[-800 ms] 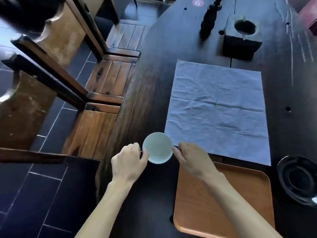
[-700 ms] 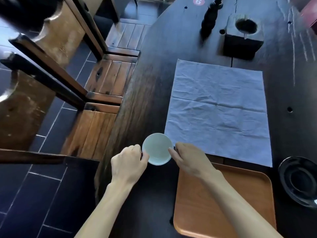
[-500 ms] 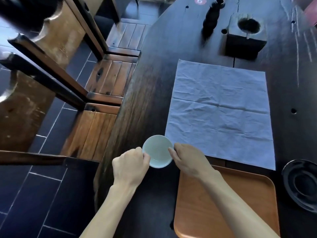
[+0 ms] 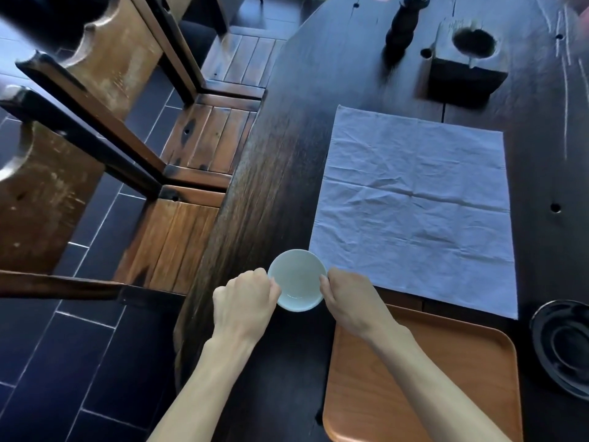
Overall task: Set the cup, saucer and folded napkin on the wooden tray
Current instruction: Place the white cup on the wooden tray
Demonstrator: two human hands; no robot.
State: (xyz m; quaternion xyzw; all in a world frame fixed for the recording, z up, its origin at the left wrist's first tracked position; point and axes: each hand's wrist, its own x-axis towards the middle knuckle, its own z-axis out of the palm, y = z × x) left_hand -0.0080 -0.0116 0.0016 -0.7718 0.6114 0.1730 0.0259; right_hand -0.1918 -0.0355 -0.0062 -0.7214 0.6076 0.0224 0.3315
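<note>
- The left hand [image 4: 243,306] and right hand [image 4: 349,301] each pinch the pale cup [image 4: 297,280] by opposite sides of its rim; each grip is closed on it.
- The cup sits at the tabletop [image 4: 280,161] near edge, just left of the wooden tray [image 4: 446,378].
- Risk: an uneven rim pinch could tip the cup off that left edge.
- The napkin [image 4: 414,202] lies unfolded; the dark saucer [image 4: 564,346] waits right of the tray.

- Dark wooden tabletop [image 4: 280,161].
- Napkin [image 4: 414,205] spread flat mid-table.
- Tray [image 4: 446,393] at the near edge.
- Dark saucer [image 4: 564,349] right of the tray.
- Dark block [image 4: 465,78] and spindle [image 4: 401,27] at the far end.
</note>
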